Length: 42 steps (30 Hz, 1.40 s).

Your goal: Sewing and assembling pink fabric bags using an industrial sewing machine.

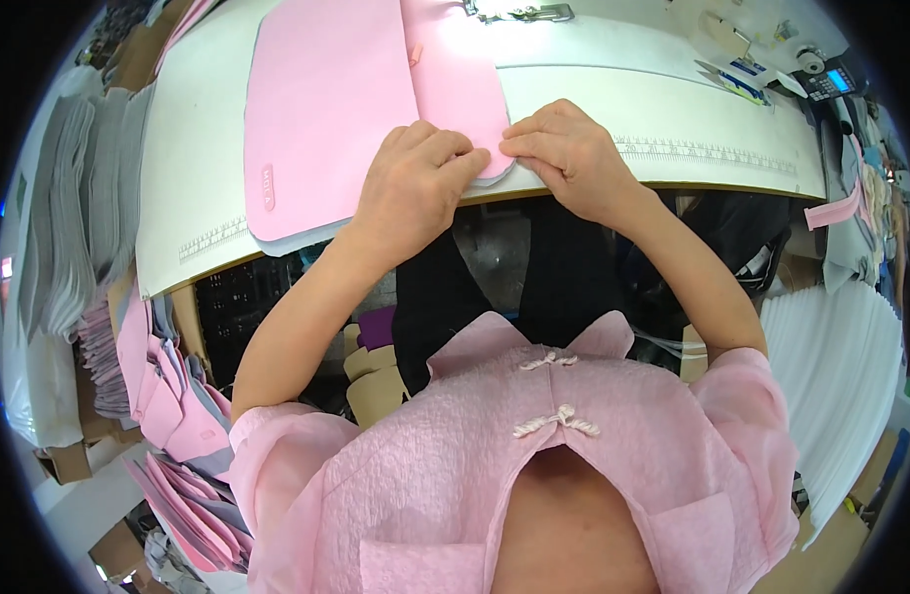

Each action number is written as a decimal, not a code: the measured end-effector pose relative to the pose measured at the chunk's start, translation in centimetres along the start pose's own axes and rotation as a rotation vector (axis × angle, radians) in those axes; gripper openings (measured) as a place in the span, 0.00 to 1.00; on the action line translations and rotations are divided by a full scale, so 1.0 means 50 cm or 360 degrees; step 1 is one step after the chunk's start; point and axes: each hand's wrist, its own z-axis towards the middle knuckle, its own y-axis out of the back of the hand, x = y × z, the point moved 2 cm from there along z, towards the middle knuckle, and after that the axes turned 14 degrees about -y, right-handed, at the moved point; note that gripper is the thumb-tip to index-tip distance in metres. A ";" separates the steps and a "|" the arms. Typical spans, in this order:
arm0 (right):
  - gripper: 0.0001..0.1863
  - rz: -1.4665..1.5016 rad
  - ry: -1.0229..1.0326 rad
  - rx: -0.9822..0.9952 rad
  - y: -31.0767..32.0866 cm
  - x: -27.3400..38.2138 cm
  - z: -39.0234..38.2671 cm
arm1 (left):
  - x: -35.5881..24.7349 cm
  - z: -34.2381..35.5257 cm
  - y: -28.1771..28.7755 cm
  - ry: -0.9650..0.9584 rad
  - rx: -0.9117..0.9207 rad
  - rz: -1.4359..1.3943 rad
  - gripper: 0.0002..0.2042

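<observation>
A pink sheet of soft material (326, 109) with a grey underside lies on the white sewing table (193, 129), and a small raised oblong label marks its near left corner. At its right, a narrower pink panel (460, 74) with a rounded near corner runs toward the far edge. My left hand (412, 188) rests over the panel's near end, fingers closed on its edge. Close by on the right, my right hand (571, 158) pinches the rounded corner between thumb and fingers. The fingertips hide part of that edge.
A metal sewing-machine plate (519, 12) sits under bright light at the far side. Ruler markings (707, 150) run along the table's front. Yellow-and-blue snips (742, 87) lie far right. Stacked grey sheets (69, 198), pink pieces (178, 406) and white sheets (831, 376) flank me.
</observation>
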 end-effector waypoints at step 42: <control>0.09 -0.0428 -0.0102 -0.0243 -0.042 -0.130 0.203 | 0.266 0.105 -0.094 -0.0086 0.0086 0.0517 0.03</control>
